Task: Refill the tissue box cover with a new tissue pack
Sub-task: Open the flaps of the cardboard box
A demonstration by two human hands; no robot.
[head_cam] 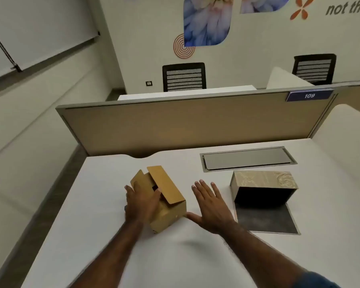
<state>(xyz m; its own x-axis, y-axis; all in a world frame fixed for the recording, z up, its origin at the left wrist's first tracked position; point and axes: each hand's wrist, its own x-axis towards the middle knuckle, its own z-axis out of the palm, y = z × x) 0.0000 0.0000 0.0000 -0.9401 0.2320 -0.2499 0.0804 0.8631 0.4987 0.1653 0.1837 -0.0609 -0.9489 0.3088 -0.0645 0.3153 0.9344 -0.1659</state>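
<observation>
A brown cardboard tissue pack lies on the white desk, its top flaps lifted and a dark slot showing. My left hand rests on its left side, fingers over the top flap. My right hand hovers flat with fingers spread just right of the pack, holding nothing. Further right, the beige patterned tissue box cover lies on its side, its dark inside facing me and its bottom flap folded down flat on the desk.
A grey cable hatch is set into the desk behind the cover. A tan partition closes the desk's far edge. Two black chairs stand beyond it. The desk's left edge drops to the floor.
</observation>
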